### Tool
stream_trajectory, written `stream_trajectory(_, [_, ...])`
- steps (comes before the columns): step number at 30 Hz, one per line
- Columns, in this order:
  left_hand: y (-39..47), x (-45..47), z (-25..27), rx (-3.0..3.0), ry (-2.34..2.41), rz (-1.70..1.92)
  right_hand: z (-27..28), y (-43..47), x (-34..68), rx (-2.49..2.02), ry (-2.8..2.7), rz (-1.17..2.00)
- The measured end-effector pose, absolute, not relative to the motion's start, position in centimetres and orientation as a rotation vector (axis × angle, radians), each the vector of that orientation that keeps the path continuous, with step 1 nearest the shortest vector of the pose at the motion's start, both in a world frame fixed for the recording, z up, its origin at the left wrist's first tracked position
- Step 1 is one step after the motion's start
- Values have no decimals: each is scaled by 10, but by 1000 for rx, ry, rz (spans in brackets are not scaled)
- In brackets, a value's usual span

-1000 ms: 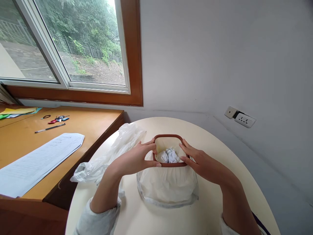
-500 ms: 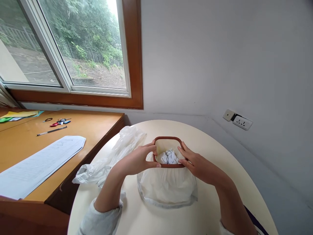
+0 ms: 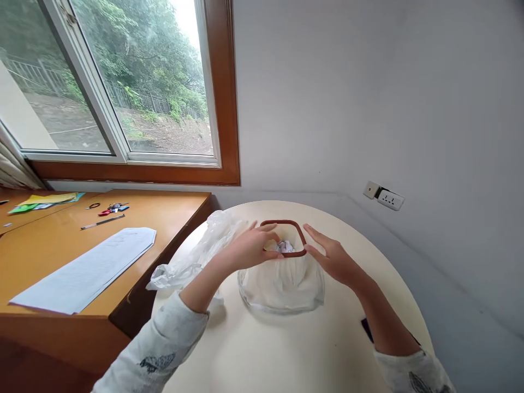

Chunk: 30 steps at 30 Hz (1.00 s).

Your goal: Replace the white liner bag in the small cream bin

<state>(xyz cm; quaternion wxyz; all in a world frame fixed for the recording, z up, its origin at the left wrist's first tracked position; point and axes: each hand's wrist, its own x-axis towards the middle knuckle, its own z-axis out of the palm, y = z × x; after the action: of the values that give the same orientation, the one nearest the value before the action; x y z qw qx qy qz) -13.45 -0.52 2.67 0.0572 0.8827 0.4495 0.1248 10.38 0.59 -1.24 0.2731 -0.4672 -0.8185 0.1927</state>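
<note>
Basket rim (image 3: 284,221): part hidden | papers (image 3: 90,270): illegible | curtain (image 3: 12,164): cut off

Single head-worn view, facing forward and down, round table (image 3: 254,349) near, wall (image 3: 327,98) beyond

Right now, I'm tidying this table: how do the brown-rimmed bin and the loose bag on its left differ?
The bin has a firm-looking brown rim; the bag is whitish and limp. The bin's mouth is open, showing crumpled paper inside; the bag lies rumpled. The left hand is at the bin's rim; neither hand grips the bag. Both sit on the pale table.
</note>
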Motion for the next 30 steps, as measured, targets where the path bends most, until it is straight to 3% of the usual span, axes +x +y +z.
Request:
stream_trajectory(6, [-9,-112,9,2873,1386,52,-63,-24,172,-1455,-2186,413])
stream_trajectory(17, [37,-148,7,2852,1477,-75,-184,-60,270,-1733,-2238,145])
stream_trajectory(30, [77,-165,12,2803,1542,-136,-212,-76,271,-1684,-2215,45])
